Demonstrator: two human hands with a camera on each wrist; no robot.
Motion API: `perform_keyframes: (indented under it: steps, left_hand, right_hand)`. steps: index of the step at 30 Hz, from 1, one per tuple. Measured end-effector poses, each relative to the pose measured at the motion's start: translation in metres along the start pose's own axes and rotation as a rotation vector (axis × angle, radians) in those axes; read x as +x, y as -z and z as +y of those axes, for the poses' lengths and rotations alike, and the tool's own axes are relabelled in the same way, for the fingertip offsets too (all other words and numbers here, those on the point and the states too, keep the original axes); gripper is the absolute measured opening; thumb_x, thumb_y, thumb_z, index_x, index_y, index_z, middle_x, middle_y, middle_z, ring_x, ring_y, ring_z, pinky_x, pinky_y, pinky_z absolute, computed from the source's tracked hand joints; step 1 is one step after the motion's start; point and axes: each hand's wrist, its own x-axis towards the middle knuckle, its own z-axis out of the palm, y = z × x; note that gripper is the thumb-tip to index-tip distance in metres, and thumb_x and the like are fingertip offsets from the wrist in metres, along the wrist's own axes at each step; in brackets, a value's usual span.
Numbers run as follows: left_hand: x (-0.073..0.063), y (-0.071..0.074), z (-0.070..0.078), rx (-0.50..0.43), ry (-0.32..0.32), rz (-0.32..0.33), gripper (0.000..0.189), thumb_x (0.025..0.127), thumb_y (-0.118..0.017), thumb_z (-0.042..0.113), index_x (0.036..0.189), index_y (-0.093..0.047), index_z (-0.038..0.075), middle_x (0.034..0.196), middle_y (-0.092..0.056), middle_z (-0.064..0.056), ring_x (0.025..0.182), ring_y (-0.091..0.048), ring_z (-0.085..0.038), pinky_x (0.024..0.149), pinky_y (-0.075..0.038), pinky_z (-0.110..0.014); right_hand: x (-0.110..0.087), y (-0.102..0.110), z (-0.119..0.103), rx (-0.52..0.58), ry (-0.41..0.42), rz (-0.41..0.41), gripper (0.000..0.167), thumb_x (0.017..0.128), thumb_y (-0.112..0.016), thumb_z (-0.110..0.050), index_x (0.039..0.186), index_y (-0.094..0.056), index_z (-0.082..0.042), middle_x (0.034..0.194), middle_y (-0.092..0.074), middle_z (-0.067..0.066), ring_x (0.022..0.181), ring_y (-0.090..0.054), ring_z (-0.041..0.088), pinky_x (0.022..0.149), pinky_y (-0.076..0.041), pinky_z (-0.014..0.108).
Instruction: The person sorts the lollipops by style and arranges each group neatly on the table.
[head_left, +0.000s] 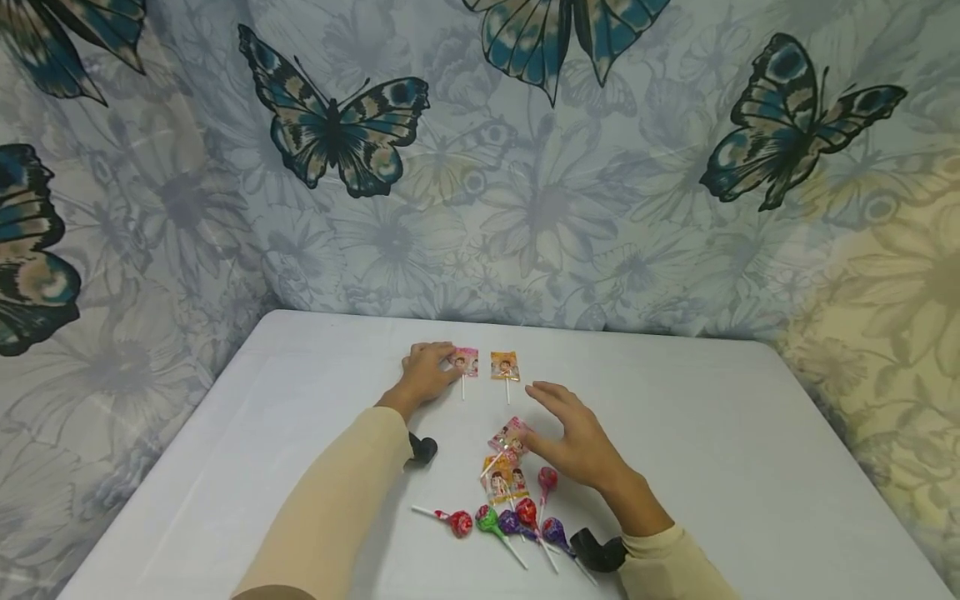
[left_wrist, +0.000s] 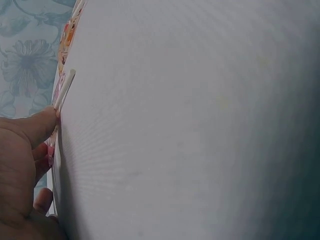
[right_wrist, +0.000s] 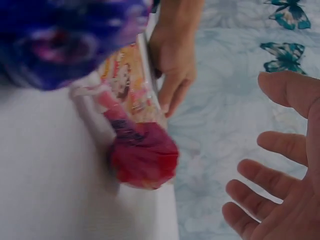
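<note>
Far on the surface [head_left: 712,417], slightly left of middle: a flat pink lollipop [head_left: 468,361] in a squarish, shiny wrapper printed with small cartoon figures. White stick pointing toward the near side. Pinched along the wrapper's left edge between thumb and fingers of the left hand [head_left: 429,372], thumb on the near side and lying close to the base of the stick in the left wrist view, fingers curled over the far side. Left arm stretched far forward in a cream sleeve [head_left: 330,508], wrist bent toward the right.

Just right of the pink one, in line with it but apart: a flat orange lollipop [head_left: 505,365], similarly printed, stick also toward the near side.

Nearer, right of middle: the right hand [head_left: 581,437], fingers spread wide and holding nothing, thumb extended left over a second pink packet [head_left: 508,433]. Hard to tell any contact there. Partly under that packet, orange packets [head_left: 498,482], overlapping.

Nearer again, round lollipops in a loose cluster: pinkish-red [head_left: 547,477], green [head_left: 487,518], red and purple, with one red ball [head_left: 460,523] farther left, stick pointing left. Behind the surface, a butterfly-and-flower backdrop [head_left: 547,208] in grey-blue.
</note>
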Motion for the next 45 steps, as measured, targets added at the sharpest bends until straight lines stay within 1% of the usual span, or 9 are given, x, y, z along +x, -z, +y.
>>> perform_keyframes:
  steps: [4,11,16,22,26,33,36,40,45]
  left_hand:
    - [-0.001,0.002,0.001,-0.013,0.008,0.006,0.05,0.089,-0.069,0.027,0.132,-0.058,0.005,0.141,-0.05,-0.007,0.129,-0.032,-0.034,0.1,-0.023,-0.054]
    - [0.002,0.002,0.002,-0.016,0.013,-0.03,0.05,0.091,-0.067,0.029,0.135,-0.056,0.006,0.143,-0.047,-0.006,0.131,-0.029,-0.032,0.102,-0.02,-0.053]
    - [0.002,0.0,0.001,0.003,0.019,-0.019,0.051,0.09,-0.068,0.029,0.134,-0.057,0.006,0.142,-0.048,-0.005,0.131,-0.03,-0.032,0.1,-0.022,-0.053]
    - [0.003,-0.001,-0.003,0.003,0.028,-0.025,0.052,0.091,-0.068,0.03,0.135,-0.057,0.007,0.143,-0.048,-0.005,0.132,-0.029,-0.032,0.101,-0.022,-0.053]
    - [0.004,-0.002,-0.003,0.004,0.02,-0.018,0.051,0.091,-0.068,0.031,0.134,-0.057,0.007,0.143,-0.048,-0.005,0.132,-0.03,-0.032,0.101,-0.023,-0.053]
    - [0.007,0.0,-0.001,-0.015,0.02,-0.022,0.051,0.091,-0.067,0.03,0.135,-0.057,0.007,0.143,-0.047,-0.005,0.132,-0.029,-0.031,0.102,-0.021,-0.052]
    - [0.008,0.0,-0.001,-0.014,0.015,-0.012,0.05,0.091,-0.067,0.03,0.135,-0.057,0.007,0.143,-0.048,-0.005,0.132,-0.03,-0.031,0.102,-0.022,-0.052]
    - [0.008,0.0,-0.001,-0.009,0.016,-0.012,0.05,0.091,-0.067,0.029,0.134,-0.057,0.007,0.142,-0.049,-0.006,0.131,-0.031,-0.032,0.101,-0.022,-0.053]
    - [0.005,-0.002,-0.003,-0.009,0.019,-0.015,0.05,0.091,-0.068,0.028,0.134,-0.057,0.006,0.142,-0.049,-0.006,0.131,-0.031,-0.033,0.102,-0.022,-0.053]
  right_hand:
    - [0.0,-0.008,0.007,-0.004,-0.008,-0.006,0.062,0.081,-0.079,-0.023,0.135,-0.055,-0.004,0.136,-0.051,0.014,0.126,-0.046,0.034,0.097,-0.04,0.056]
    - [-0.003,-0.017,0.015,-0.021,-0.015,-0.024,0.059,0.08,-0.079,-0.024,0.132,-0.058,-0.003,0.131,-0.054,0.014,0.123,-0.047,0.036,0.097,-0.039,0.057]
    - [-0.005,-0.023,0.02,-0.027,-0.046,-0.085,0.06,0.081,-0.078,-0.024,0.133,-0.057,-0.005,0.131,-0.055,0.013,0.123,-0.047,0.035,0.099,-0.037,0.056]
    - [-0.006,-0.031,0.023,-0.067,-0.12,-0.157,0.065,0.079,-0.08,-0.034,0.135,-0.057,-0.01,0.13,-0.056,0.012,0.124,-0.045,0.034,0.1,-0.035,0.056]
    - [-0.007,-0.035,0.022,-0.106,-0.106,-0.162,0.064,0.077,-0.081,-0.035,0.132,-0.06,-0.011,0.128,-0.057,0.01,0.122,-0.045,0.032,0.1,-0.035,0.055]
    - [-0.006,-0.033,0.021,-0.154,-0.057,-0.14,0.06,0.075,-0.082,-0.036,0.127,-0.064,-0.012,0.124,-0.06,0.005,0.119,-0.048,0.03,0.097,-0.036,0.056]
    - [-0.005,-0.032,0.022,-0.169,-0.029,-0.128,0.059,0.074,-0.082,-0.036,0.125,-0.065,-0.013,0.123,-0.061,0.004,0.118,-0.049,0.029,0.096,-0.037,0.055]
    - [-0.006,-0.032,0.023,-0.192,-0.006,-0.126,0.058,0.074,-0.083,-0.035,0.124,-0.066,-0.011,0.123,-0.062,0.004,0.117,-0.051,0.029,0.096,-0.038,0.053]
    - [-0.009,-0.035,0.023,-0.213,0.022,-0.124,0.056,0.074,-0.083,-0.029,0.123,-0.066,-0.006,0.121,-0.063,0.006,0.115,-0.053,0.028,0.097,-0.039,0.05]
